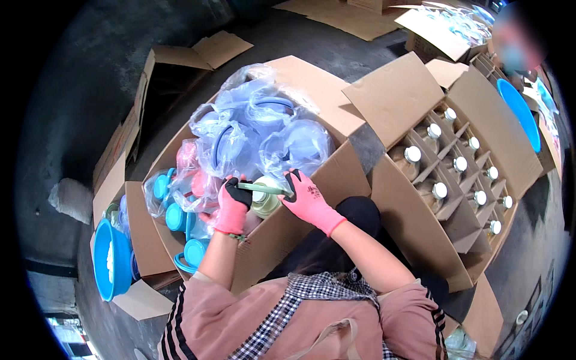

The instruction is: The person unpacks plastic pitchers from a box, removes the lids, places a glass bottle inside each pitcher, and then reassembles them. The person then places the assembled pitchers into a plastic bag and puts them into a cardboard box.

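Observation:
Both my hands wear pink gloves with black fingertips. Between them is a pale green carrying handle [264, 188], gripped at one end by my left hand [233, 205] and at the other by my right hand [307, 203]. Just below the handle shows a pale green and cream lidded jug [266, 205], its lower part hidden in an open cardboard box [327, 189]. Several bagged jugs with periwinkle-blue lids [273, 139] fill the far side of that box. Turquoise-lidded jugs [176, 217] and a pink one [187, 155] sit to the left of my left hand.
At right stands a divided carton [414, 222] holding several clear bottles with white caps [439, 191]. A blue basin [112, 259] holding something white is at far left, another blue basin [521, 114] at far right. Someone else [517, 45] is at the upper right.

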The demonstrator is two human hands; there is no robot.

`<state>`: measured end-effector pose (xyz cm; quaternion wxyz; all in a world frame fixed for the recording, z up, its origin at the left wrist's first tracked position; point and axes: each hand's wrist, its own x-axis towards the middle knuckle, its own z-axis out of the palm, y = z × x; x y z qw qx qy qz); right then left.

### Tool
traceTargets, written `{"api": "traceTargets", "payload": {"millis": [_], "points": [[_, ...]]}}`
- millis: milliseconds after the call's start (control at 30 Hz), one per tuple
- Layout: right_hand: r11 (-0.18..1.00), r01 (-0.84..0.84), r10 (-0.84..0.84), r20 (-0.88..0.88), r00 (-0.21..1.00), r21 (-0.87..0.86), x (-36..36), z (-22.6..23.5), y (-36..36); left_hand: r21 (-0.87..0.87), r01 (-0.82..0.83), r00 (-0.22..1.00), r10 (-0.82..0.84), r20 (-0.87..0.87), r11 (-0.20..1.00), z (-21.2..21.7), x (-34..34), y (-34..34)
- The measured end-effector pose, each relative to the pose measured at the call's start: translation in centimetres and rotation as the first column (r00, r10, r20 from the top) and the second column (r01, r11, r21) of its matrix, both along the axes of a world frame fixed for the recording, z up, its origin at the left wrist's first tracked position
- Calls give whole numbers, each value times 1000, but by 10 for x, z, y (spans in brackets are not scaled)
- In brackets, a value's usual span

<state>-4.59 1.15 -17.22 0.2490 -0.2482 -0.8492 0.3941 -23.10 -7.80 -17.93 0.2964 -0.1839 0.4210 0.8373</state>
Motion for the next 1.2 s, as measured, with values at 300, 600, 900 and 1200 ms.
{"api": "traceTargets", "payload": {"millis": [300,600,900,1200], "points": [[975,222,-223,-90,971,-23,138,31,-44,-992,122,-155,-988,23,-42,33,-15,-77],[749,661,-661,-11,750,41,276,44,-166,-806,290,-885,-176,-431,516,150,231,40],[-649,686,-732,-24,-681,328,401,73,-427,-900,389,-900,290,-325,196,-88,372,71],[-624,-414,675,190,-713,662,378,36,-738,-988,-111,-977,192,89,-108,-109,344,99]]}}
